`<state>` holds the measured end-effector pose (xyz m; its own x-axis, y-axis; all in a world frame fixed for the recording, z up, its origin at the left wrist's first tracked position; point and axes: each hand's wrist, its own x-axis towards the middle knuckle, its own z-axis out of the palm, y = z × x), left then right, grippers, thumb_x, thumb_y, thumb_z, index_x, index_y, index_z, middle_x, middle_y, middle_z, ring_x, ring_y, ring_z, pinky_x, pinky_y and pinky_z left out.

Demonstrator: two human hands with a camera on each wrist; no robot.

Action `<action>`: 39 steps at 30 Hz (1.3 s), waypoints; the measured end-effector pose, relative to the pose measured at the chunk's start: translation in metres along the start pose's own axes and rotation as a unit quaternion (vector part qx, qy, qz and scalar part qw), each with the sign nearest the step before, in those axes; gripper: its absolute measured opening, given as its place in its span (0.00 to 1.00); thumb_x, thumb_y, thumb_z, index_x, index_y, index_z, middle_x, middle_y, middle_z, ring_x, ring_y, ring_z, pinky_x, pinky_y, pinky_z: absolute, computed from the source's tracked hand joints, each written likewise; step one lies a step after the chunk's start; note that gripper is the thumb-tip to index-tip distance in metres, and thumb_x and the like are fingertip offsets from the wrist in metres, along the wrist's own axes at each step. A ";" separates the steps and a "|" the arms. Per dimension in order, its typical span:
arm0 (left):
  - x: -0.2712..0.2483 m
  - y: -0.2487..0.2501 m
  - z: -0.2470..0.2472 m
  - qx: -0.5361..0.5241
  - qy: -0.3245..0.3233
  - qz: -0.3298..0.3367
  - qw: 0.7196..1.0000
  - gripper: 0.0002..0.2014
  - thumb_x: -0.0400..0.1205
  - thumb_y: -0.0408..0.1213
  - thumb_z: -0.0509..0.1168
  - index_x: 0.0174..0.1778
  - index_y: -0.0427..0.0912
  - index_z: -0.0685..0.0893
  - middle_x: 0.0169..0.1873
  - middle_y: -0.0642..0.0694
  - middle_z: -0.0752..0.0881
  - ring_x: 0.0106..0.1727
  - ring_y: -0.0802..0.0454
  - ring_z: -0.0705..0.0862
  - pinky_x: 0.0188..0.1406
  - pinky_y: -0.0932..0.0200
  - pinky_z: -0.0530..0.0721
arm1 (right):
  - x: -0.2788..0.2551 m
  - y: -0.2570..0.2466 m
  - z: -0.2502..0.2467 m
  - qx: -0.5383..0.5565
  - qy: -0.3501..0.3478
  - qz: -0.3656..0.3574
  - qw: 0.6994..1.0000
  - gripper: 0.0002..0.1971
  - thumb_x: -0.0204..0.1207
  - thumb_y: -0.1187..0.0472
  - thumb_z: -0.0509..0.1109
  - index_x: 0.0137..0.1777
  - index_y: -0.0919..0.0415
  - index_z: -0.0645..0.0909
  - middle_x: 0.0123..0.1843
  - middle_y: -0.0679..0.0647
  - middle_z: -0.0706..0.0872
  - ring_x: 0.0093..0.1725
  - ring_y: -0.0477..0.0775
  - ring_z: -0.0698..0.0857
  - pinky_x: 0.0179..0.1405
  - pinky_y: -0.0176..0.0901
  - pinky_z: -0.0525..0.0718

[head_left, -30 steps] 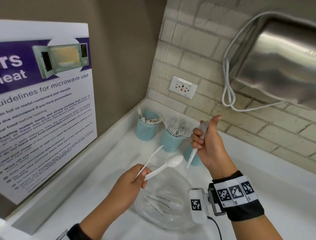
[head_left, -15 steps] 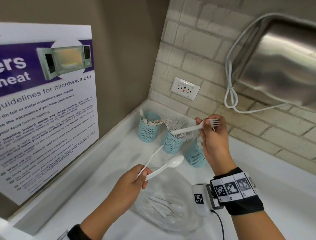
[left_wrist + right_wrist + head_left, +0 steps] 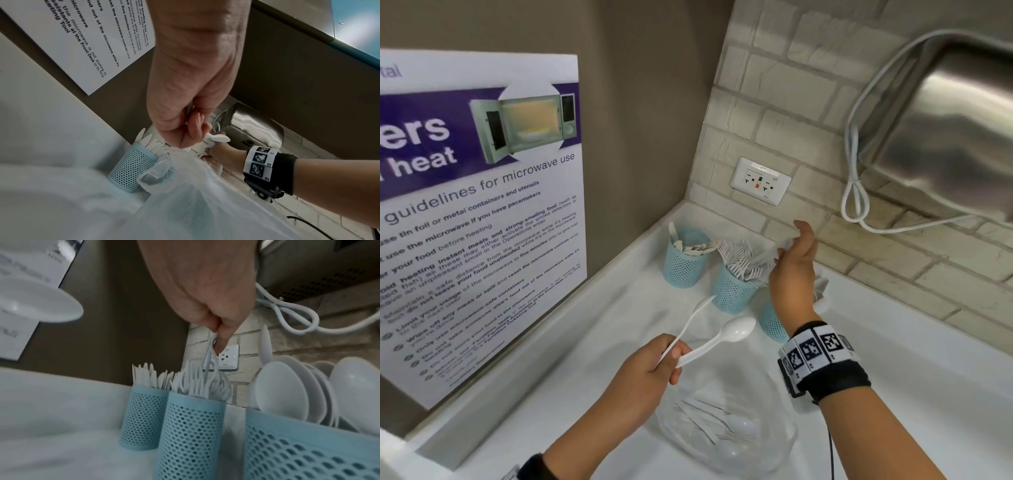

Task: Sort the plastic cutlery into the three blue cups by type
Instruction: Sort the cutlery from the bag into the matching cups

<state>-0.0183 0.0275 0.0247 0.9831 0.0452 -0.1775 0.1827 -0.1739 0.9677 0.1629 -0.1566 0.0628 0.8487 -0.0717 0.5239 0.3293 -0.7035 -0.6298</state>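
Note:
Three blue mesh cups stand in the corner: a knife cup (image 3: 684, 267), a fork cup (image 3: 732, 294) and a spoon cup (image 3: 772, 323), partly hidden by my right wrist. My right hand (image 3: 787, 247) hovers over the fork cup (image 3: 191, 434) and pinches the top of a white fork (image 3: 208, 361), whose lower end is among the forks in that cup. My left hand (image 3: 674, 356) is nearer me and grips a white spoon (image 3: 736, 330) and a white knife (image 3: 697, 310) by their handles. Below it lies a clear plastic bag (image 3: 726, 435) with several white pieces inside.
The white counter (image 3: 592, 342) ends at a grey side wall with a microwave poster (image 3: 479, 212) on the left. A brick wall with a power socket (image 3: 760, 181) is behind the cups. A steel appliance (image 3: 945, 137) and its white cord (image 3: 854, 202) hang at the upper right.
My right hand has carried the fork from in front of the spoon cup up and left over the fork cup, turning it down into the cup. The left hand has held still.

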 end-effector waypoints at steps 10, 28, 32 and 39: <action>0.001 0.001 0.001 -0.001 -0.005 -0.001 1.000 0.13 0.88 0.37 0.52 0.45 0.46 0.81 0.21 0.59 0.76 0.21 0.63 0.67 0.25 0.68 0.66 | 0.003 0.003 0.010 -0.256 -0.160 -0.091 0.949 0.37 0.76 0.76 0.60 0.84 0.61 0.52 0.78 0.62 0.69 0.72 0.64 0.72 0.70 0.52 0.71; -0.001 0.002 0.001 -0.026 -0.009 -0.022 0.999 0.13 0.88 0.39 0.53 0.43 0.48 0.81 0.21 0.58 0.76 0.23 0.58 0.66 0.24 0.65 0.66 | -0.018 0.026 0.029 -0.383 -0.242 -0.093 0.887 0.31 0.87 0.45 0.46 0.85 0.59 0.46 0.86 0.55 0.55 0.85 0.60 0.48 0.81 0.61 0.46; -0.002 0.004 0.000 -0.046 -0.007 -0.023 0.999 0.13 0.88 0.39 0.54 0.44 0.47 0.82 0.21 0.57 0.76 0.23 0.58 0.66 0.23 0.66 0.65 | -0.020 0.021 0.023 -0.354 -0.223 -0.094 0.904 0.34 0.83 0.39 0.34 0.85 0.54 0.50 0.86 0.49 0.53 0.85 0.61 0.43 0.80 0.63 0.44; -0.002 0.006 0.002 -0.082 0.031 -0.033 0.996 0.11 0.87 0.39 0.55 0.47 0.46 0.82 0.24 0.54 0.75 0.23 0.59 0.66 0.22 0.66 0.66 | -0.029 -0.004 -0.013 0.024 -0.116 -0.086 0.989 0.16 0.85 0.63 0.60 0.70 0.55 0.79 0.67 0.54 0.83 0.62 0.51 0.83 0.63 0.42 0.79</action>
<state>-0.0193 0.0249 0.0306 0.9653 0.1132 -0.2354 0.2377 -0.0067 0.9713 0.1314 -0.1605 0.0578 0.8483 0.2149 0.4839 0.4923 -0.6567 -0.5713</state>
